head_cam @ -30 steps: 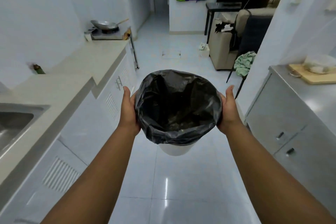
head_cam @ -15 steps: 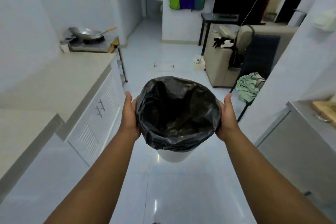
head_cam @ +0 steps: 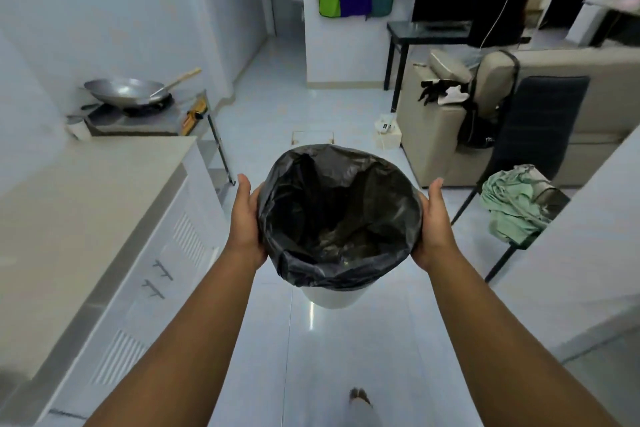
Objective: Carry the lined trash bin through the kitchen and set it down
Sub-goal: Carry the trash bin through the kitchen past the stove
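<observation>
A white trash bin (head_cam: 331,298) lined with a black plastic bag (head_cam: 337,218) hangs in the air above the glossy tiled floor, in the middle of the head view. My left hand (head_cam: 246,218) presses against the bin's left side below the rim, thumb pointing up. On the opposite side my right hand (head_cam: 434,222) grips it the same way. The bag is folded over the rim and looks nearly empty inside. Both my arms are stretched forward.
A beige counter with white cabinets (head_cam: 104,218) runs along the left, ending at a stove with a wok (head_cam: 124,92). On the right stand a white wall corner (head_cam: 588,236), a dark chair with green cloth (head_cam: 516,204) and a beige sofa (head_cam: 446,128). The tiled aisle (head_cam: 284,114) extends ahead.
I have walked forward along the aisle with the bin held the same way. The sink and the steel counter on the right have dropped out of view; stove, chair and sofa are nearer.
</observation>
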The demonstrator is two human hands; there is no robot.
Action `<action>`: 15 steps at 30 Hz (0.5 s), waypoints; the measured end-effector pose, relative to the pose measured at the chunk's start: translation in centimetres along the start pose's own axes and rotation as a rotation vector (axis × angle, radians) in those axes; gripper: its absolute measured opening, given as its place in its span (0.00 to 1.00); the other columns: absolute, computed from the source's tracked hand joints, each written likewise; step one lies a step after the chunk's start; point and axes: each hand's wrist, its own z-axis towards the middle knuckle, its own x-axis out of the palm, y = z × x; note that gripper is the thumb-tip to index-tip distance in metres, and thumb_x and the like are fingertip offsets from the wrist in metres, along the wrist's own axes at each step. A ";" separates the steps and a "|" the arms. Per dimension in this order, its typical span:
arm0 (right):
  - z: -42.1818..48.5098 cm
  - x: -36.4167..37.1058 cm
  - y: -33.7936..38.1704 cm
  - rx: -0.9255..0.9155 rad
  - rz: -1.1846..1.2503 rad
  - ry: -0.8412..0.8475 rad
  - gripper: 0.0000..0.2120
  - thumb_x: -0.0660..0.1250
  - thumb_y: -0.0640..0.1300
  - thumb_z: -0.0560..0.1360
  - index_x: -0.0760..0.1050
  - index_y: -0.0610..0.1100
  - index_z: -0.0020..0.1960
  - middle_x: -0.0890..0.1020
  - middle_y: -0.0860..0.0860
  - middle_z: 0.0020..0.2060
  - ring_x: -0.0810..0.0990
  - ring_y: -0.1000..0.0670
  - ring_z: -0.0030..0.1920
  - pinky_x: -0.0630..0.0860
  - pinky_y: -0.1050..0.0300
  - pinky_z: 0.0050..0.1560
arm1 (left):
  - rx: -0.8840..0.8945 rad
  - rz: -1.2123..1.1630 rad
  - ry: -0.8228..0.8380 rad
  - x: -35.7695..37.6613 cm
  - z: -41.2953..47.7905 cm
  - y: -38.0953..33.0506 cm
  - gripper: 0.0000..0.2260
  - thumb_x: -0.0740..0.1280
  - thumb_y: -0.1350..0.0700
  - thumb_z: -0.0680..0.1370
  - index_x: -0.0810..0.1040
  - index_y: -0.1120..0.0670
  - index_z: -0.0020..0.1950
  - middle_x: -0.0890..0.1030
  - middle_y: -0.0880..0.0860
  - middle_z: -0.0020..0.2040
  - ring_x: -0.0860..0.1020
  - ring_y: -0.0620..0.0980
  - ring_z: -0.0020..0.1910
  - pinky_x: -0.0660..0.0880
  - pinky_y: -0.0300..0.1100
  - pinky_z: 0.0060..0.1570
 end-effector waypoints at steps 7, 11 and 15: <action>18.2 -1.3 5.3 0.040 -0.051 0.044 0.39 0.42 0.71 0.79 0.74 0.48 0.73 0.81 0.44 0.67 0.78 0.40 0.68 0.69 0.37 0.72 | 0.005 -0.026 -0.046 4.8 16.9 -2.1 0.32 0.46 0.33 0.81 0.82 0.50 0.61 0.88 0.53 0.55 0.85 0.54 0.55 0.77 0.54 0.58; 27.8 -1.0 7.3 0.042 -0.038 0.025 0.35 0.41 0.68 0.81 0.79 0.50 0.66 0.84 0.46 0.62 0.81 0.43 0.64 0.78 0.47 0.59 | 0.004 -0.014 -0.048 6.0 26.2 -3.0 0.35 0.46 0.32 0.81 0.79 0.53 0.68 0.85 0.55 0.62 0.82 0.57 0.62 0.77 0.53 0.60; 38.0 -0.6 8.7 0.039 -0.021 0.045 0.37 0.41 0.69 0.80 0.77 0.49 0.69 0.82 0.44 0.66 0.80 0.41 0.66 0.75 0.43 0.66 | 0.039 0.012 -0.020 6.4 36.6 -4.0 0.34 0.45 0.32 0.81 0.81 0.51 0.65 0.86 0.54 0.61 0.82 0.56 0.62 0.74 0.55 0.65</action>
